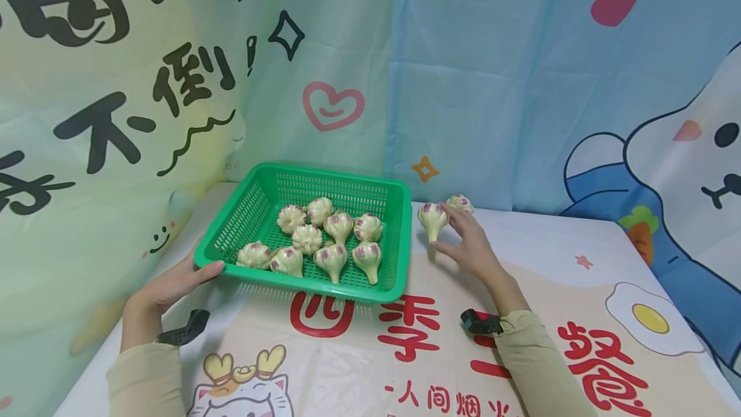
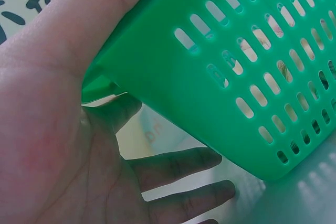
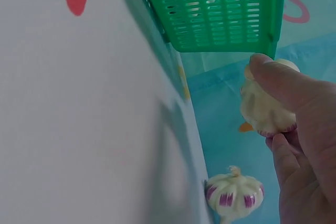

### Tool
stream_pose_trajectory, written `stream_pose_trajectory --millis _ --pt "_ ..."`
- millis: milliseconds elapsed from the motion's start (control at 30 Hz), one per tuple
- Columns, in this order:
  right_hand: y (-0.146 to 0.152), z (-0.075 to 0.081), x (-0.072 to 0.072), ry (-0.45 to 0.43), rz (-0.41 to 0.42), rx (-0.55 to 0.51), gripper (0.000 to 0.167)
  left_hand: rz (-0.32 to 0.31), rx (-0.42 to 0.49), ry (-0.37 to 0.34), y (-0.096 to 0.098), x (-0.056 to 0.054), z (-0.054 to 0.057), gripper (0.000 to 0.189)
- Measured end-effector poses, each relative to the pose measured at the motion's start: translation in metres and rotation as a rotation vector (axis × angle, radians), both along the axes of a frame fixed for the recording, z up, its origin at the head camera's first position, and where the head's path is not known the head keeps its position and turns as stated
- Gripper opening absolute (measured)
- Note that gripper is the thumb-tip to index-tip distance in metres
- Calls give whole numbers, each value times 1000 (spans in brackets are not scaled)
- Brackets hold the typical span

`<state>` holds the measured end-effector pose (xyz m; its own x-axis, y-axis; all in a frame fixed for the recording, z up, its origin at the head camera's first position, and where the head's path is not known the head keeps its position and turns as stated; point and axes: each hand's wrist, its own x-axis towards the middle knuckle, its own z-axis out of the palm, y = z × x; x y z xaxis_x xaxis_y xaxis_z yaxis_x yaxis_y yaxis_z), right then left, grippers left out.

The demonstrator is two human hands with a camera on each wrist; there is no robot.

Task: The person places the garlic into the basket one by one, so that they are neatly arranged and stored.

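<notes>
A green plastic basket (image 1: 405,243) holds several garlic bulbs (image 1: 307,239), white with purple streaks. My left hand (image 1: 179,283) grips its near left corner, thumb over the rim. In the left wrist view, the other fingers (image 2: 178,167) of that hand spread below the basket wall (image 2: 157,87). To the right of the basket, my right hand (image 1: 470,246) pinches one garlic bulb (image 1: 433,219) between thumb and fingers, stem downward in the head view. Behind that hand another garlic bulb (image 1: 460,203) lies at the table's back edge; the right wrist view shows this bulb (image 3: 234,195) apart from the fingers.
A printed cloth (image 1: 440,352) with red characters covers the table. Right behind the table hangs a patterned curtain (image 1: 463,82), and another yellow-green part (image 1: 116,224) closes off the left side. Dark wrist devices (image 1: 482,322) sit on both wrists.
</notes>
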<state>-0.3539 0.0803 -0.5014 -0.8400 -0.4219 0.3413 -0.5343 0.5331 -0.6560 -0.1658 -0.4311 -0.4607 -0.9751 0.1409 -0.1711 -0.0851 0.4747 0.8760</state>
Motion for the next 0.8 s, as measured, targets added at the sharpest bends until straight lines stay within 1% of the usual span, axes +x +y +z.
stream_pose_trajectory --millis 167,300,467,567,800 --pt "-1 6 4 3 -1 -29 82 6 6 -13 0 0 1 82" --pt "-3 12 6 -2 -6 -33 83 7 -1 -24 0 0 2 83" --pt "-6 19 11 25 -24 -24 84 10 1 -32 0 1 2 83" --pt "-7 23 14 44 -26 -42 85 12 3 -33 0 1 1 83" --pt "-12 31 20 52 -14 -98 84 3 0 7 0 1 2 83"
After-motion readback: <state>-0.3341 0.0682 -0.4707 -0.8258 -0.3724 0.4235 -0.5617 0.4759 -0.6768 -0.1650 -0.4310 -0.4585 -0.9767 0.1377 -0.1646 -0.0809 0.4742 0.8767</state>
